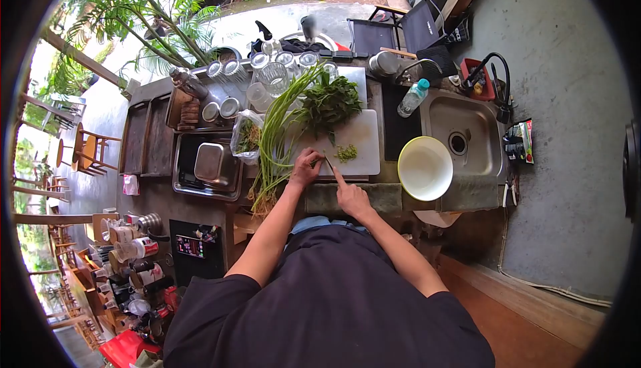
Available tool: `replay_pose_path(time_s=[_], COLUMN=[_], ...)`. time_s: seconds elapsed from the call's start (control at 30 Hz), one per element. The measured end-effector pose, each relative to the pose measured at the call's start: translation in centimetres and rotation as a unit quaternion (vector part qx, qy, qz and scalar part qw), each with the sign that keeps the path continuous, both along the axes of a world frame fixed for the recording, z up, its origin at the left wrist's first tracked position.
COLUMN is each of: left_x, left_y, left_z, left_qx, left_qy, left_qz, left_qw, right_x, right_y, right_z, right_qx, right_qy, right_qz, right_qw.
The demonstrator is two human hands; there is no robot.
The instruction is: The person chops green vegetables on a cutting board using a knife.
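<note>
My left hand (306, 167) is at the front of the white chopping board (364, 133), its fingers closed on short green stems that are mostly hidden. My right hand (354, 201) grips a knife (328, 163), forefinger stretched along it, with the blade close to my left fingertips. A small heap of chopped green pieces (346, 153) lies on the board beside the blade. Behind my hands sits a bunch of dark leafy greens (330, 103). Long green stems (270, 142) with roots stretch across the board's left side and hang over the counter's front edge.
At right, a white bowl (426, 169) with a yellow-green rim stands beside the steel sink (491, 134), near a water bottle (413, 98). Glass jars (273, 78) crowd the back. A plastic bag of greens (247, 134) and a metal tray (207, 191) are at left.
</note>
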State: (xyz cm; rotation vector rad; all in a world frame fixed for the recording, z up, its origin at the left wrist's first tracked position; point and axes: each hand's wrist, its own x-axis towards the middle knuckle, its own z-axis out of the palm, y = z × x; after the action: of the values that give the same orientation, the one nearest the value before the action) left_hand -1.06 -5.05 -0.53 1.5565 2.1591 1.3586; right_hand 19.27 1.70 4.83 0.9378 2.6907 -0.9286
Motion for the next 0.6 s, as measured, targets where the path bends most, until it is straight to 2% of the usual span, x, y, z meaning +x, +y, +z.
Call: replay_pose_path(time_s=[0.6], left_x=[0.1], left_y=[0.1], left_z=[0.1], left_qx=[0.009], left_qy=[0.013], left_qz=[0.004], left_qw=[1.0], right_x=[-1.2], right_y=[-0.1], right_z=[-1.9], right_qx=[-0.01], right_qy=[-0.017], right_qz=[0.018], right_qw=[1.0])
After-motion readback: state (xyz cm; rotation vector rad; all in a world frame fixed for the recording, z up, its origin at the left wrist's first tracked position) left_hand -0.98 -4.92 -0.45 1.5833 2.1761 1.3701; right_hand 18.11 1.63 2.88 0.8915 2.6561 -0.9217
